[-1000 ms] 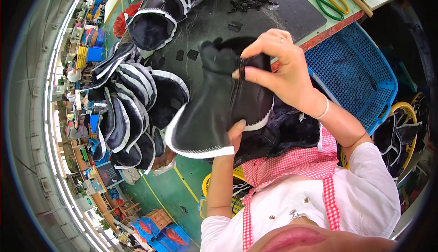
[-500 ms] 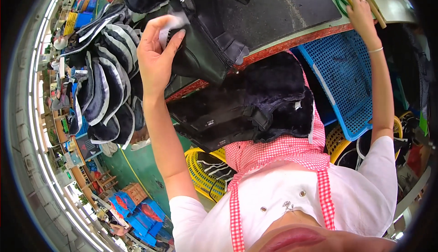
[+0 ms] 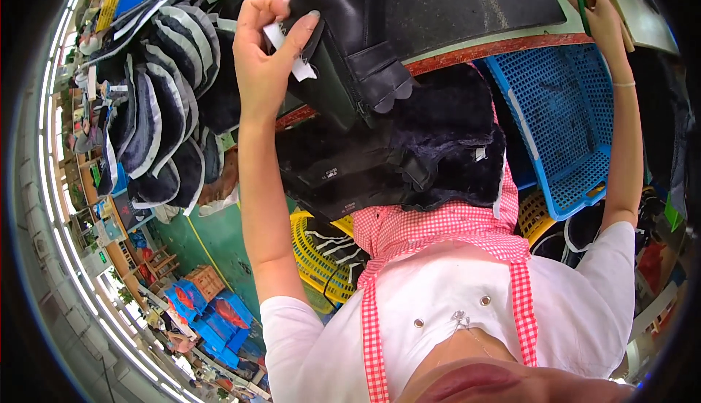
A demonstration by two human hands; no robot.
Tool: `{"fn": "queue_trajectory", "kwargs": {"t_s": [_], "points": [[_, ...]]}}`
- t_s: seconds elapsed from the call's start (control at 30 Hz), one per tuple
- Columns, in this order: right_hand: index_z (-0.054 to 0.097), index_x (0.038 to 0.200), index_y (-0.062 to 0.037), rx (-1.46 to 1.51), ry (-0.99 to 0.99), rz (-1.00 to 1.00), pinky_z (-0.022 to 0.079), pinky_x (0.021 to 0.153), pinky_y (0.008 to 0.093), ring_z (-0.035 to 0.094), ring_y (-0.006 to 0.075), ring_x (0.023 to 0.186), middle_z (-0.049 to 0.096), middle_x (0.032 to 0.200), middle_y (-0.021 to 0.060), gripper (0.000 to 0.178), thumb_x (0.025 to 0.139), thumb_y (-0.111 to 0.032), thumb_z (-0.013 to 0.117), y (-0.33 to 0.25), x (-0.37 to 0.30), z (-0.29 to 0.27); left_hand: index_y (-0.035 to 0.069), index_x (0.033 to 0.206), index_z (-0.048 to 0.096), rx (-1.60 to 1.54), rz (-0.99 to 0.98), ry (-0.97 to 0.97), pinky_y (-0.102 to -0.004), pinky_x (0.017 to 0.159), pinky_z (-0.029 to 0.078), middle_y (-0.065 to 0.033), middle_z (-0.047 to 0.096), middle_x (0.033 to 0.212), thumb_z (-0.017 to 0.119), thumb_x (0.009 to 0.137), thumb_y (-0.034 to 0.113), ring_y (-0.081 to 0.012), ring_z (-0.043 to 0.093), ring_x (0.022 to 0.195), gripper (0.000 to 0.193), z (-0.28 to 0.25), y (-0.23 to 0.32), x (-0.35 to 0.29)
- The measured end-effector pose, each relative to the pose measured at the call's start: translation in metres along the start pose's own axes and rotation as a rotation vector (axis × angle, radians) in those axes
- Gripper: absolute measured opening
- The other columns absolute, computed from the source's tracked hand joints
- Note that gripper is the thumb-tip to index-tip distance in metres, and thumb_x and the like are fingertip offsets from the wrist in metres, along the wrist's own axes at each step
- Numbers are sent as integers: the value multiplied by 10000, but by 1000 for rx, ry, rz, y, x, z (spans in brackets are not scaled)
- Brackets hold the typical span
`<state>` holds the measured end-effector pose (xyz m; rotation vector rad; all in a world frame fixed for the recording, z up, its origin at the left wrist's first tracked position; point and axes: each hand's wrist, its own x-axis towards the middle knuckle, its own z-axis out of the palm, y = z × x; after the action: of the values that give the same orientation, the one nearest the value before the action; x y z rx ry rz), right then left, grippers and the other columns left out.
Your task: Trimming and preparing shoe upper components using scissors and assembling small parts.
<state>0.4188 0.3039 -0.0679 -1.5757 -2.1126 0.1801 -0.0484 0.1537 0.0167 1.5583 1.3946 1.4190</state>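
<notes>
Black boot upper (image 3: 359, 20) is at the near side of the worktable (image 3: 504, 44), its lower end reaching out past the red edge, above the person's lap. Left to right: far side is background workshop clutter, small and warped. Next, a bunch of dark fleece-lined pieces (image 3: 169, 104) with white borders, overlapping, at the table's left. Below them, green floor (image 3: 208, 239) with blue sacks (image 3: 212, 326) farther off. Then the left hand (image 3: 263, 60), raised, thumb and fingers clamped on the boot upper's edge; white strip (image 3: 304, 71) shows there, one end poking out below the thumb. Yellow basket (image 3: 305, 246) stands low beside the body, dark white-edged bits inside. Across the lap, over the red checked apron (image 3: 438, 231), lies a dark fleece piece (image 3: 445, 122), small white tag (image 3: 480, 154) near its right side. Dark mat (image 3: 467, 5) covers part of the tabletop. Blue basket (image 3: 558, 133) is right of the lap, against the table's front, slatted sides visible. Last, the right hand (image 3: 603, 20), arm stretched to the table's far right, white band on the wrist, thumb and fingers closed around green-handled scissors (image 3: 581, 1); blades out of view from where I stand.
</notes>
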Motion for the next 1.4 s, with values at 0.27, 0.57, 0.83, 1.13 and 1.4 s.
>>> {"fn": "queue_trajectory", "kwargs": {"t_s": [0.27, 0.57, 0.83, 1.13, 1.4], "points": [[536, 1177, -7, 588, -229, -125, 442, 657, 210, 506, 70, 759, 543, 887, -11, 343, 907, -178, 659, -149, -46, -10, 5, 1028, 668, 103, -83, -125, -168, 552, 388, 47, 564, 815, 815, 755, 112, -6, 498, 649, 328, -9, 2, -10], [420, 1378, 12, 388, -468, -329, 449, 843, 346, 525, 212, 872, 576, 1001, 139, 752, 815, -378, 731, -200, -59, -20, 33, 1023, 645, 196, -3, -253, -173, 662, 432, 42, 616, 907, 779, 774, 43, -17, 541, 770, 283, -15, -8, 2], [522, 1073, 24, 522, -341, -526, 407, 614, 367, 491, 303, 648, 486, 730, 153, 521, 797, -366, 730, -222, -61, -26, 50, 924, 631, -151, -257, -419, -172, 674, 445, 49, 624, 845, 775, 760, 39, -15, 563, 750, 218, -12, 56, -6], [528, 992, 10, 425, -626, -542, 408, 574, 370, 524, 314, 614, 506, 700, 168, 524, 789, -435, 716, -232, -45, -48, 77, 1016, 551, -239, -473, -497, -151, 613, 423, 17, 605, 903, 802, 725, 83, -10, 551, 718, 384, -17, 74, -16], [539, 850, 3, 444, -713, -616, 359, 484, 324, 471, 207, 477, 423, 546, 82, 456, 818, -415, 719, -232, -41, -50, 62, 1183, 541, -258, -542, -494, -197, 775, 457, -49, 593, 1008, 811, 706, 95, -82, 561, 843, 550, -15, 76, -18]]}}
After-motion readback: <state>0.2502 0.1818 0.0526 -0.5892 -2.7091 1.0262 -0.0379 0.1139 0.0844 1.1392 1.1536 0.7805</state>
